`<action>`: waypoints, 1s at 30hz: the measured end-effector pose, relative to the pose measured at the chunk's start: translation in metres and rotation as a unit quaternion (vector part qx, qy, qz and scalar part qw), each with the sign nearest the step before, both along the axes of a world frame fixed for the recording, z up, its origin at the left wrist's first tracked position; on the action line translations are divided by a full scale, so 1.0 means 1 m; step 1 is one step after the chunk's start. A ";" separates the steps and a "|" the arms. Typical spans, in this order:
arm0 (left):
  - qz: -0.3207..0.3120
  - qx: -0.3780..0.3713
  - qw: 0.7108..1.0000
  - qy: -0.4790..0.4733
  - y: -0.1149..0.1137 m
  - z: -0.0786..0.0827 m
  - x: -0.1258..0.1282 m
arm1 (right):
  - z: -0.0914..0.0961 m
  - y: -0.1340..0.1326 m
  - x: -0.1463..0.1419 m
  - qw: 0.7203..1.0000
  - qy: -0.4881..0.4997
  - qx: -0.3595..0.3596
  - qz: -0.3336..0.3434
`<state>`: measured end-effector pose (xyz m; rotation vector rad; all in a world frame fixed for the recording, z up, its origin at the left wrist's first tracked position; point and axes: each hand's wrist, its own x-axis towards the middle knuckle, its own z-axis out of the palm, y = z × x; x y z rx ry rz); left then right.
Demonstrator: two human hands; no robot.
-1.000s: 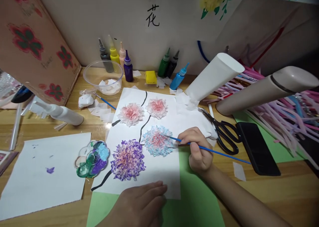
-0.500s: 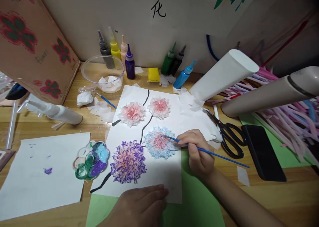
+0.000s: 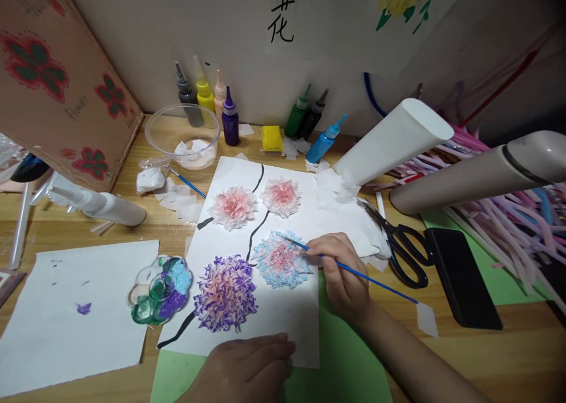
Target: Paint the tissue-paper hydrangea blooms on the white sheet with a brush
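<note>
My right hand (image 3: pixel 345 270) pinches a thin blue paintbrush (image 3: pixel 369 278), its tip on the upper part of a blue-edged pink paper flower (image 3: pixel 283 260). My left hand (image 3: pixel 252 364) lies flat across the lower edge of the white sheet (image 3: pixel 292 326), fingers stretched out. Also on that sheet are a purple-edged flower (image 3: pixel 225 294) and two pink-white flowers, one at left (image 3: pixel 234 207) and one at right (image 3: pixel 282 197), along black painted stems. Left of the sheet sits a flower-shaped palette (image 3: pixel 161 291) smeared with green, purple and light blue paint.
Paint bottles, among them a purple one (image 3: pixel 230 120) and a blue one (image 3: pixel 325 141), stand along the wall by a clear bowl (image 3: pixel 182 132). Black scissors (image 3: pixel 404 247) and a phone (image 3: pixel 464 279) lie at right. A white bottle (image 3: pixel 110 207) and paint-marked paper (image 3: pixel 44 332) are at left.
The brush tip has moved from the blue-edged flower's middle toward its upper edge, my right hand going slightly left with it. My left hand stays on the sheet. The camera view has tilted slightly.
</note>
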<state>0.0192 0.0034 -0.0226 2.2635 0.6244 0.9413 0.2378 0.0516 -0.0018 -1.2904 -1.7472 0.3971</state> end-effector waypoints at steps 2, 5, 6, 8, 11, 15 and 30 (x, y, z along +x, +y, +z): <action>-0.002 0.001 1.000 0.001 0.000 0.000 0.000 | 0.000 0.000 0.000 1.000 -0.005 0.000 0.001; -0.003 0.002 1.000 0.007 0.000 -0.001 0.000 | 0.001 0.000 -0.001 1.000 -0.013 0.001 0.013; -0.003 0.000 1.000 0.008 0.000 -0.002 -0.001 | 0.002 0.001 -0.001 1.000 -0.016 0.002 0.017; -0.015 -0.004 1.000 0.012 0.000 -0.002 -0.001 | 0.002 0.002 -0.002 0.999 -0.024 0.005 0.021; -0.037 -0.013 0.999 0.020 0.002 0.002 -0.003 | 0.000 0.002 -0.003 0.999 -0.034 0.012 0.017; -0.045 -0.040 0.998 0.020 0.006 0.019 -0.005 | 0.003 0.001 -0.003 0.999 -0.040 0.025 0.028; -0.042 -0.096 0.989 0.108 0.002 0.034 -0.011 | 0.038 0.057 -0.023 0.992 0.045 -0.100 -0.070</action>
